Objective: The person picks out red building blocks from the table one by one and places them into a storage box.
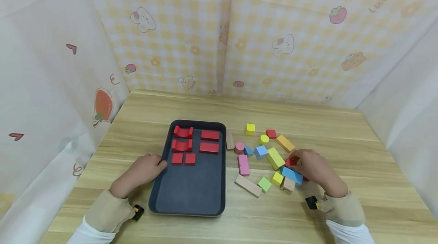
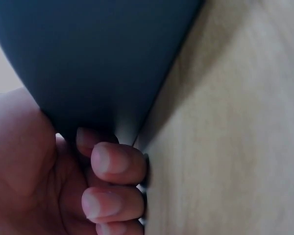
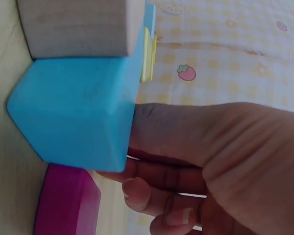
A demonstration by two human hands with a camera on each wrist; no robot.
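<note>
A dark tray holds several red blocks: two with curved notches, two flat rectangles and two small squares. My left hand grips its left side, the thumb at the rim; in the left wrist view curled fingers lie against the tray's outer wall. My right hand pinches a red block among the loose blocks, behind a blue block. In the right wrist view the blue block hides the fingertips and nearly all of the red one. A magenta block lies beside it.
Right of the tray lie scattered wooden blocks: a lime block, a pink block, an orange block, a plain wood strip, a small red block and several others. A patterned cloth stands behind the table.
</note>
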